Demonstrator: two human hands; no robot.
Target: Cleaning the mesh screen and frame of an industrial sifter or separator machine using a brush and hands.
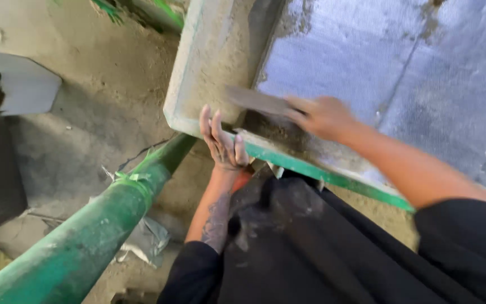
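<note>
My right hand (323,116) grips a flat grey scraper blade (257,101) and holds it low in the near corner of a large green-framed sieve tray (333,175). The blade and hand are blurred. Dusty brown powder (274,132) lies in that corner, beside the fine grey mesh (378,62) of the tray's floor. My left hand (222,142) is held open, palm up, fingers spread, just under the tray's near green rim at the corner. Nothing lies in its palm that I can make out. Both arms come out of black sleeves.
A thick green pipe (91,231) runs diagonally from the bottom left up to the tray's corner. Below lies a dusty concrete floor (102,90) with a crack and crumpled plastic (147,239). A grey slab edge (23,84) sticks in at the left.
</note>
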